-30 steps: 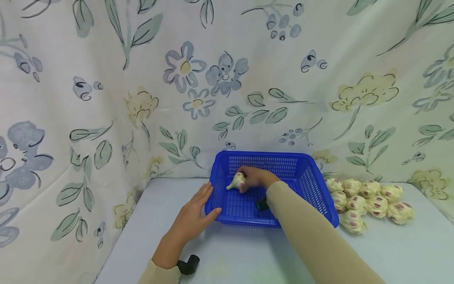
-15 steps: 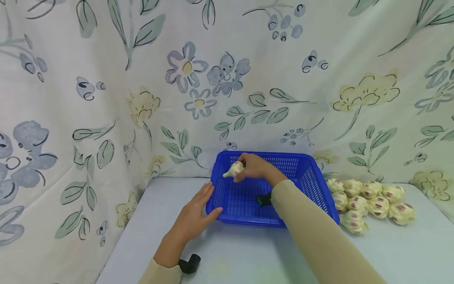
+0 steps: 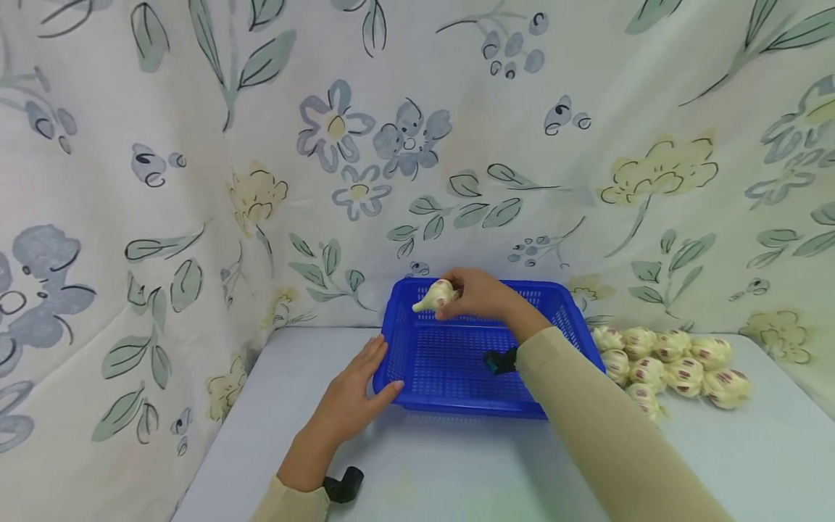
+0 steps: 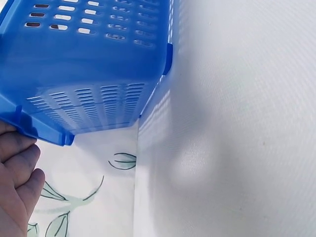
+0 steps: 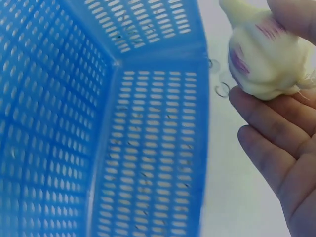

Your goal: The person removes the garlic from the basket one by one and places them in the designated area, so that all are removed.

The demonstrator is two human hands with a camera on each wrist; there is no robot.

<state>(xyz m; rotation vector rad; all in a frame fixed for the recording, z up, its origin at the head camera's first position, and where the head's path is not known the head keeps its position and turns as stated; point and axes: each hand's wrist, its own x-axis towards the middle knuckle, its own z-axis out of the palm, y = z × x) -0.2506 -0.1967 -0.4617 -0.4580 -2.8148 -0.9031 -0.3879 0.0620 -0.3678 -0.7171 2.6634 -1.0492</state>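
Observation:
My right hand pinches a garlic bulb between thumb and fingers, raised over the far side of a blue perforated basket. In the right wrist view the same garlic bulb shows purple streaks, a pale stem and root hairs, and no garlic is seen in the visible part of the basket. At the basket's left rim, my left hand rests with its fingers straight and thumb spread. The left wrist view shows those fingers touching the rim's underside.
Several more garlic bulbs lie grouped on the white table, right of the basket. A floral curtain hangs close behind the table and along its left. A black wrist camera sits under my right wrist.
My right hand has lifted the garlic bulb from low inside the basket up and toward its far rim. The left hand has stayed at the left rim.

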